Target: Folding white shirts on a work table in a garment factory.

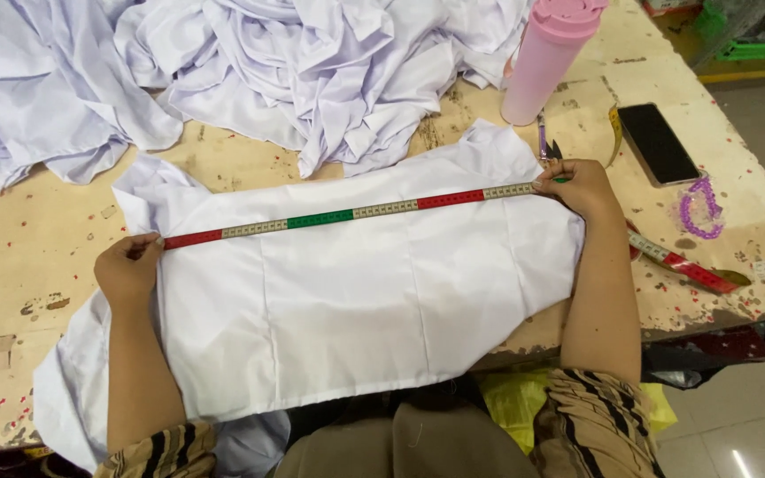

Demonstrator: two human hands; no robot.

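Head view. A white garment [347,283] lies flat on a worn, paint-flecked worktable [11,257], its lower edge hanging over the near side toward the person. A measuring tape [347,213] with red, white and green sections is stretched taut across the upper part of the garment, running from lower left to upper right.

Left hand [127,270]: sits at the left edge of the garment, fingers curled together, pinching the red end of the tape against the cloth. Fingertips partly hidden under the knuckles.

Right hand [582,184]: sits at the right edge of the garment, fingers curled and pressed together, pinching the tape near its white section. Past this hand the slack tape runs on down the table to the right, ending in a red stretch near the table edge.

Surroundings: a heap of white fabric [312,71] is piled at the far side of the table, touching the far edge of the flat garment. A pink tumbler [546,57] stands upright just beyond the right hand. A dark phone [657,143] lies face up to the right of it, and a purple beaded bracelet [699,209] lies near the phone. Small scissors [549,146], partly visible, lie between the tumbler and the right hand.
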